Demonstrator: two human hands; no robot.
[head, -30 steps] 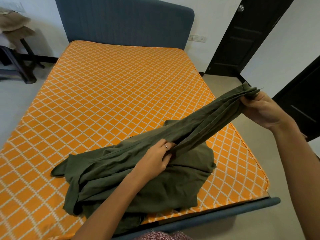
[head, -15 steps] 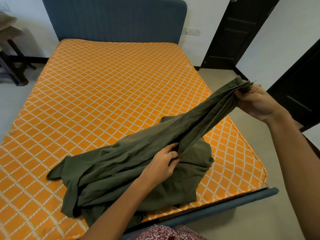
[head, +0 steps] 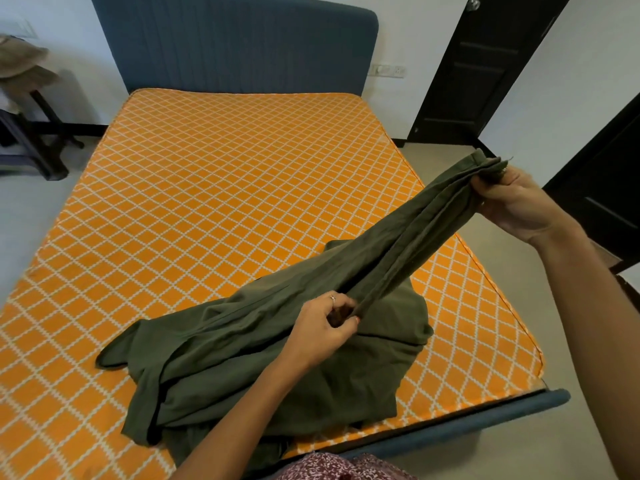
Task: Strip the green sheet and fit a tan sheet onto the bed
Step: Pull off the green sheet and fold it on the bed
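Bed (head: pixel 485 415) with orange diamond-pattern mattress (head: pixel 225 202) is seen bare beyond both hands, blue headboard (head: pixel 235 43) at far end. Green sheet (head: pixel 277 368) is bunched on the near mattress corner under the left hand (head: pixel 322 329) – one gathered length is stretched taut up to the right hand (head: pixel 519 206). Left hand is closed, pinching the folded band mid-length; a ring (head: pixel 332 298) is worn. Right hand is closed on the sheet's end, raised off the bed's right edge. Dark door (head: pixel 485 64) beyond right hand.
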